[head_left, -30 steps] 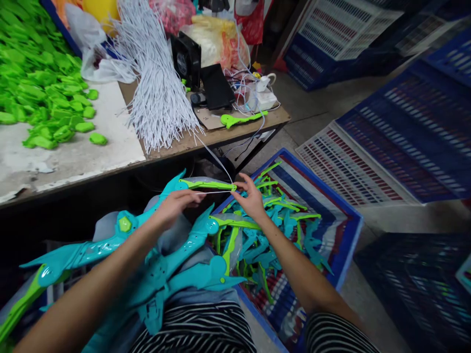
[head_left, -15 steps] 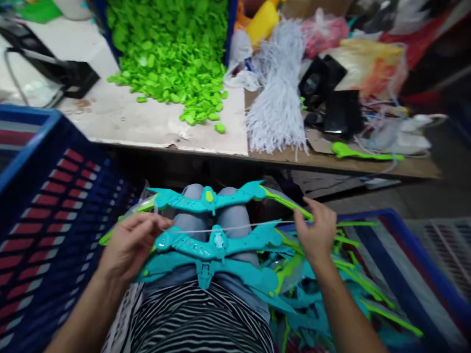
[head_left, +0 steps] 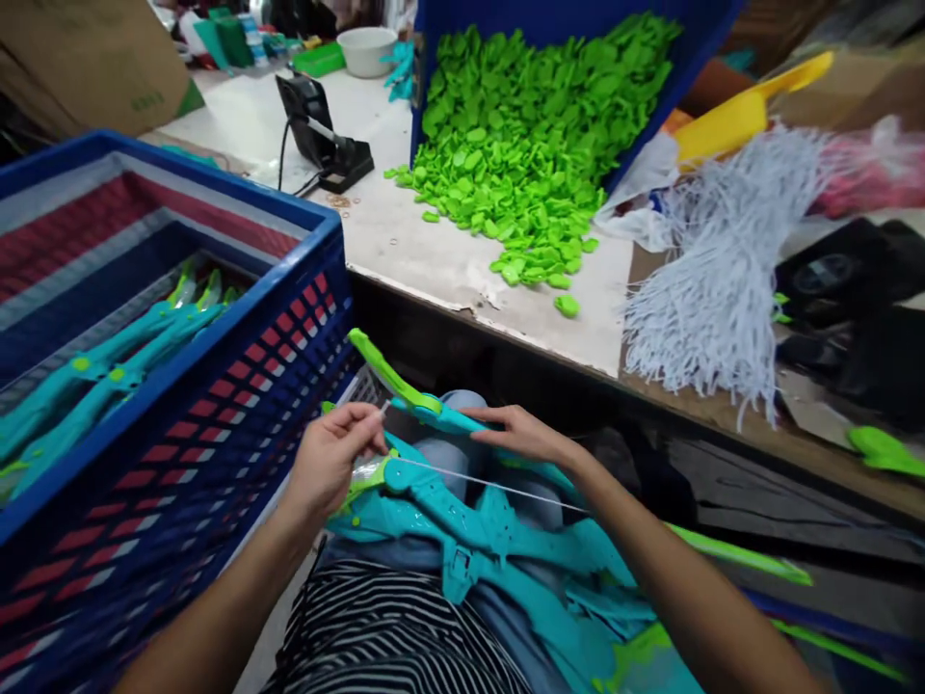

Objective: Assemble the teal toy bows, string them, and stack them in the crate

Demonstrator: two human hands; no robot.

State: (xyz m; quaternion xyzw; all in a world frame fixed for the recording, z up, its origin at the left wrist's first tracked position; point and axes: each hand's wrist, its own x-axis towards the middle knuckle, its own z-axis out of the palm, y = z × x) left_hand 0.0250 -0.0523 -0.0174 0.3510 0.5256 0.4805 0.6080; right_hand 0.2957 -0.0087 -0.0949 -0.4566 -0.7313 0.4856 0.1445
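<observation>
Blue crate [head_left: 217,318] stood at 9 o'clock, holding finished teal bows; the table [head_left: 434,260] at 12 o'clock carried a heap of green parts [head_left: 527,145] and, toward 2 o'clock, a bundle of white cords [head_left: 715,280]. Teal toy bow [head_left: 462,501] lay across the lap at centre, its green limb tip [head_left: 390,371] pointing to 11 o'clock. Right hand [head_left: 524,436] lay on the bow's limb, fingers pressing it flat. Left hand [head_left: 329,463] pinched the white string [head_left: 491,485] end just beside the tip. Risks, as judged: the thin string could slip from the pinch, and the bow could slide off the knees.
</observation>
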